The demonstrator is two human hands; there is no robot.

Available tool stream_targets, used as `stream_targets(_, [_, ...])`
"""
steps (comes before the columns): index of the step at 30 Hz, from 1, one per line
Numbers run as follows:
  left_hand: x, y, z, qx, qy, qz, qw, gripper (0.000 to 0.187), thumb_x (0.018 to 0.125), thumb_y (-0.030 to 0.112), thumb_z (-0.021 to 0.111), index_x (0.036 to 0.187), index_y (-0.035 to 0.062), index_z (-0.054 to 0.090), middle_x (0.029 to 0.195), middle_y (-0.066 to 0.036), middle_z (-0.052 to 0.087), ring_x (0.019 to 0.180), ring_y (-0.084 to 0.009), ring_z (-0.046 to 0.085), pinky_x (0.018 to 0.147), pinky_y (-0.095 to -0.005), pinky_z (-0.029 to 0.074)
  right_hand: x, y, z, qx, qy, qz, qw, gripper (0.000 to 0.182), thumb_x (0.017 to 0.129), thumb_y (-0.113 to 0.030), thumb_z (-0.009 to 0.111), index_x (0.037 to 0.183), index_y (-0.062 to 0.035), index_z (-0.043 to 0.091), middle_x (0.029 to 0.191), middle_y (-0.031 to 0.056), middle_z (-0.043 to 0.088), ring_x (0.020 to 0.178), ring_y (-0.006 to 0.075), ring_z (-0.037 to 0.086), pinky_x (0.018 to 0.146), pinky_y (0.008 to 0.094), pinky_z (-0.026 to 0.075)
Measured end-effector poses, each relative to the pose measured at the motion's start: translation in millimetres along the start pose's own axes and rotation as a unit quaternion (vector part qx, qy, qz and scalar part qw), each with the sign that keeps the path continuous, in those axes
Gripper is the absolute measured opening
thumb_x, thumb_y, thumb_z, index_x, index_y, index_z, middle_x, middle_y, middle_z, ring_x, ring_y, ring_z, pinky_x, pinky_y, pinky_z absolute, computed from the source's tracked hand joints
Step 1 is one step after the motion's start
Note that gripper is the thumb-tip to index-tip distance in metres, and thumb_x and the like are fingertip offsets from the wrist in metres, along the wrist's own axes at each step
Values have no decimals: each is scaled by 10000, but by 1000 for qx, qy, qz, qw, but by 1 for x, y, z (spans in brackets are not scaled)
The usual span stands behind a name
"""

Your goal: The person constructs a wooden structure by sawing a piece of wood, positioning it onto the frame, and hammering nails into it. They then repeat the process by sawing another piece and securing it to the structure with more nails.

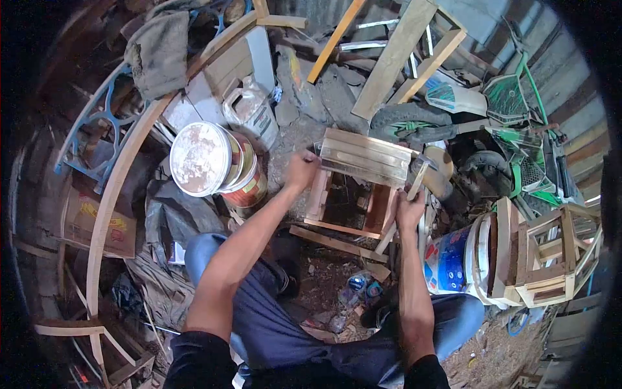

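A small slatted wooden crate [355,185] stands on its side on the ground in front of my knees, its open side facing me. My left hand [302,170] grips the crate's upper left corner. My right hand [409,209] is closed around a wooden-handled tool, likely a hammer [416,180], held against the crate's right edge. A loose wooden strip [337,243] lies on the ground just below the crate.
A paint can [217,162] with a white lid stands left of the crate, a white jug [251,111] behind it. A blue-and-white bucket [453,259] and a finished wooden crate [551,259] sit at right. Planks, a curved wooden frame [123,175] and a green bicycle [512,123] surround me.
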State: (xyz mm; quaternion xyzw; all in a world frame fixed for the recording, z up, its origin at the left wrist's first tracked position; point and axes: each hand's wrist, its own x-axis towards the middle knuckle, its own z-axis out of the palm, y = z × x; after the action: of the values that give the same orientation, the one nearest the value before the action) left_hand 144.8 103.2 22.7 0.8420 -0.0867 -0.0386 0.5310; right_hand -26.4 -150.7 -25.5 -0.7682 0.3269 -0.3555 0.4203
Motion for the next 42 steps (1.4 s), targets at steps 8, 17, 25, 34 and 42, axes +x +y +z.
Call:
stream_targets(8, [21, -26, 7, -238, -86, -181, 950, 102, 809, 98, 629, 818, 11, 680, 693, -50, 632, 605, -152, 570, 555, -329, 461, -2, -26, -13, 100, -33, 59, 993, 278, 779, -17, 650, 1048, 27, 594, 931, 90, 665, 769, 126, 599, 687, 263, 490])
stream_targets(17, [10, -7, 1, -28, -50, -96, 994, 181, 818, 182, 659, 895, 19, 674, 768, -76, 649, 711, -164, 611, 638, -314, 489, -5, -30, -13, 139, -39, 76, 987, 244, 799, -14, 628, 1039, 17, 599, 823, 68, 638, 627, 92, 554, 562, 230, 457])
stream_targets(25, [7, -7, 3, -130, -31, -102, 986, 234, 784, 195, 634, 843, -27, 678, 782, -172, 676, 747, -256, 650, 685, -368, 482, -7, -30, -10, 144, -8, 27, 989, 231, 813, 9, 615, 1042, 23, 591, 860, 74, 642, 675, 109, 582, 602, 244, 478])
stream_targets(34, [9, -31, 16, -204, -34, -97, 973, 182, 835, 158, 579, 892, 3, 656, 785, -117, 665, 726, -194, 622, 652, -339, 480, -5, -16, -7, 148, -25, 72, 986, 239, 792, -31, 644, 1023, 19, 611, 877, 82, 668, 745, 134, 606, 698, 276, 494])
stream_targets(42, [1, -21, 8, -259, -47, -121, 957, 113, 880, 117, 551, 900, 29, 619, 769, -50, 628, 673, -123, 568, 603, -265, 461, -7, -22, -13, 42, -28, 75, 996, 252, 781, -109, 690, 1015, -21, 653, 852, 126, 674, 751, 189, 622, 713, 333, 485])
